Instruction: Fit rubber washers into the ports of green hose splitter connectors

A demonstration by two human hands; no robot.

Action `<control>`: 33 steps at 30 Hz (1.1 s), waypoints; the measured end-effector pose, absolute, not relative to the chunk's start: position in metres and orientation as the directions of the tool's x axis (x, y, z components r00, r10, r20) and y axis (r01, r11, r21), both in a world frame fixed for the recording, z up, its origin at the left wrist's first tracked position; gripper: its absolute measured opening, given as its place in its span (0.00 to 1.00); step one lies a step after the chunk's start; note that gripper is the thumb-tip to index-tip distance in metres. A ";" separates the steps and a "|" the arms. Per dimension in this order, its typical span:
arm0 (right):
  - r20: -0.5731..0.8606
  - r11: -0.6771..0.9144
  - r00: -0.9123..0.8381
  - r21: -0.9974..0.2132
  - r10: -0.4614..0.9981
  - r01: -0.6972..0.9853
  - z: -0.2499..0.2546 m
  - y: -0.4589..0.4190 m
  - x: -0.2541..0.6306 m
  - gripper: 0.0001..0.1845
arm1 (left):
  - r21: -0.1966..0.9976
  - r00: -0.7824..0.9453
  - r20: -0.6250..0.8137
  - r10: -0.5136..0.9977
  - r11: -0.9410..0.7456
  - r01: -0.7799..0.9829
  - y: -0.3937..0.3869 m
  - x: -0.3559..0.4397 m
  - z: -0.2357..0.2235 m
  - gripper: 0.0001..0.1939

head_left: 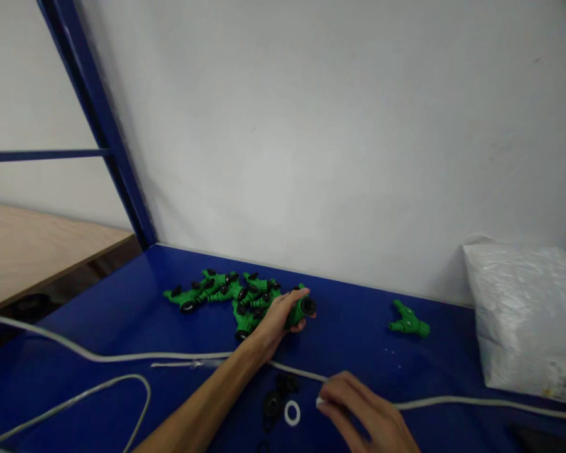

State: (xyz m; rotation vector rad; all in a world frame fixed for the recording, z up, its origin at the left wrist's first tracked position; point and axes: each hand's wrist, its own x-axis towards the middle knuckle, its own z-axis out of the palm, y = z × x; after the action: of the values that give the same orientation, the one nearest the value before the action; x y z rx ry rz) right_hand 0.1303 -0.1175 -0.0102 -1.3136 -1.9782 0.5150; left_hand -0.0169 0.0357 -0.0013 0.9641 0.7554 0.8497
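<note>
My left hand (279, 316) is closed around a green Y-shaped hose connector (295, 314), whose black round end faces me. It is at the right edge of a cluster of similar green connectors with black valve levers (224, 290). Low in the view, my right hand (361, 409) pinches a small white piece (319, 402), mostly covered by the fingertips; its exact kind is hidden. Just left of that hand, a white ring washer (292, 413) lies flat on the blue tabletop (353, 352). Beside the washer are small black parts (273, 402).
A lone green Y-connector (409, 321) lies at the right, near several white specks. A plastic-wrapped package (523, 321) stands at the far right against the wall. A pale cable (122, 358) crosses the tabletop, passing by both arms. A thin clear-and-white tool (188, 363) lies along it.
</note>
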 end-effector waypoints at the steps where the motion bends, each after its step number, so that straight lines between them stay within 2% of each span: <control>1: 0.328 0.375 -0.192 -0.702 0.925 0.606 0.004 -0.106 0.132 0.09 | 0.917 0.464 -0.165 0.870 0.309 -0.254 0.036 -0.016 -0.002 0.28; 6: 0.271 0.241 0.056 -0.920 0.961 0.309 0.040 -0.052 0.135 0.16 | 0.937 0.464 -0.163 0.871 0.284 -0.203 0.034 -0.015 -0.005 0.26; 9: 0.216 0.186 0.154 -0.964 0.964 0.191 0.033 -0.039 0.134 0.18 | 0.946 0.488 -0.158 0.858 0.273 -0.175 0.031 -0.015 -0.006 0.25; 12: 0.227 0.190 0.206 -0.964 0.952 0.184 0.022 -0.040 0.134 0.16 | 0.952 0.496 -0.158 0.853 0.265 -0.152 0.029 -0.015 -0.004 0.23; 15: 0.248 0.210 0.188 -0.957 0.950 0.201 0.018 -0.044 0.135 0.14 | 0.960 0.508 -0.176 0.843 0.261 -0.102 0.026 -0.013 -0.001 0.23; 19: 0.132 0.115 0.193 -0.989 0.972 0.097 0.012 -0.045 0.133 0.14 | 0.962 0.509 -0.215 0.833 0.270 -0.037 0.023 -0.012 0.002 0.23; 23: 0.037 0.055 0.203 -0.995 0.979 -0.083 0.006 -0.046 0.131 0.18 | 0.961 0.495 -0.232 0.837 0.277 -0.019 0.022 -0.013 0.003 0.24; 28: -0.037 -0.024 0.087 -0.989 0.996 -0.148 0.010 -0.047 0.128 0.24 | 0.952 0.495 -0.223 0.840 0.296 -0.074 0.020 -0.012 0.004 0.26; 33: -0.021 -0.017 0.013 -0.964 1.000 -0.265 0.011 -0.048 0.123 0.26 | 0.986 0.388 -0.158 0.908 0.168 0.009 0.021 -0.012 0.005 0.28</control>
State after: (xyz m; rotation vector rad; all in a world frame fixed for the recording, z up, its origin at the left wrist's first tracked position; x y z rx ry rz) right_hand 0.1234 -0.0478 0.0107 -1.0302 -0.9889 1.3268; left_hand -0.0121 0.0211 0.0055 1.2327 0.9714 0.8085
